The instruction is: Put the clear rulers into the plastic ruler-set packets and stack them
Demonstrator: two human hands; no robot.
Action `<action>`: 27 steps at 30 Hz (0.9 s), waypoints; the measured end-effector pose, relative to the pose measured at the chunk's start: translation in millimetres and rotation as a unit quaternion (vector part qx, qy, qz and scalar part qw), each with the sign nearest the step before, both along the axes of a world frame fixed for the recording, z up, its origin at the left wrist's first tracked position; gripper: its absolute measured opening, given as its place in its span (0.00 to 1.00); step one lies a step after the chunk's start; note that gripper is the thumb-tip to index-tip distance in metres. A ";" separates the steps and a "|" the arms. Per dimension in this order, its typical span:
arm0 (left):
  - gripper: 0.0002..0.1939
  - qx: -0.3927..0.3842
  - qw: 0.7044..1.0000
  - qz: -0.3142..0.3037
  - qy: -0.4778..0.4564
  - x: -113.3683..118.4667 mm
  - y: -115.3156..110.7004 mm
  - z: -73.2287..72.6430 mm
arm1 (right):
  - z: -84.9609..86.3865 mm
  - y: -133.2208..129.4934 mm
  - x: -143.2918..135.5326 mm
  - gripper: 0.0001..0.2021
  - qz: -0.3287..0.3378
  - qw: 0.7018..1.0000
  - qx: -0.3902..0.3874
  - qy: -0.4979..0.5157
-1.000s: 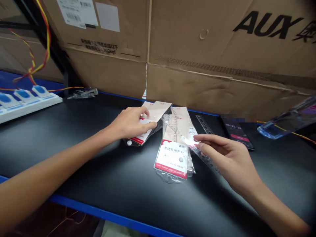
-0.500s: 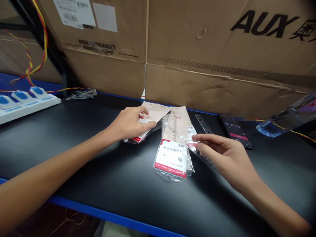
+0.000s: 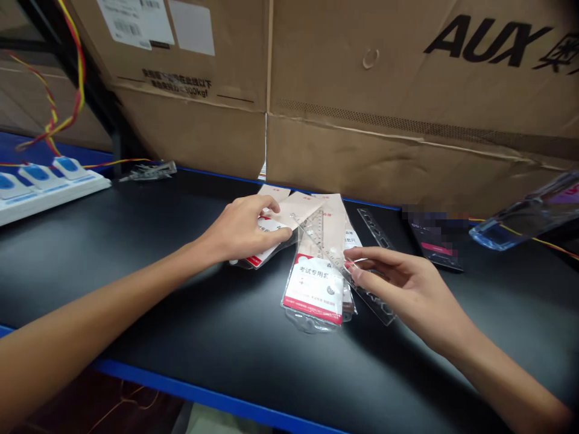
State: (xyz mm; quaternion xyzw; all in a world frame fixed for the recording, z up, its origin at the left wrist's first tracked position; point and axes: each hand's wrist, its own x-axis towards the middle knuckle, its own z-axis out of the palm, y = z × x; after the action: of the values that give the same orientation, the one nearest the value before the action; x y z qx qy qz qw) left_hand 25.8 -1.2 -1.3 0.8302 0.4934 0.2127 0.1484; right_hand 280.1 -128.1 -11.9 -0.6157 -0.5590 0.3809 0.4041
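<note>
My left hand [image 3: 246, 228] pinches a pink and white card packet [image 3: 296, 207] between thumb and fingers, above other packets on the black table. My right hand [image 3: 398, 277] has thumb and fingertips closed on a clear plastic set square [image 3: 316, 238], which reaches left over the middle packets to the left packet's edge. Beneath it lies a packet [image 3: 315, 286] with a red and white label in a clear sleeve, on top of further packets. A clear ruler [image 3: 373, 228] lies partly behind my right hand, and another clear piece [image 3: 377, 307] shows below its fingers.
A dark phone [image 3: 434, 241] lies at the right, near a clear plastic object [image 3: 520, 217]. At the left are a white power strip [image 3: 49, 196] and a small clear bundle [image 3: 151, 171]. A large cardboard box [image 3: 384, 90] stands along the back of the black table [image 3: 181, 325].
The packet in my left hand has moved slightly right. My right hand has shifted a little left with the set square, and more of the clear piece below its fingers shows.
</note>
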 end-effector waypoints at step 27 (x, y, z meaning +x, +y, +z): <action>0.21 -0.005 0.998 -0.062 -0.025 17.4 -37.8 4.7 | -6.4 -22.0 -12.2 0.16 0.136 0.944 0.264 -0.147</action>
State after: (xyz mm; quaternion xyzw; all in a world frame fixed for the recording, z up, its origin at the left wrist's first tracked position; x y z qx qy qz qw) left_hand 43.2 -39.0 3.4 0.8528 0.4385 0.2212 0.1775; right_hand 267.8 -150.2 -18.3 -0.4544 -0.7712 0.1764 0.4095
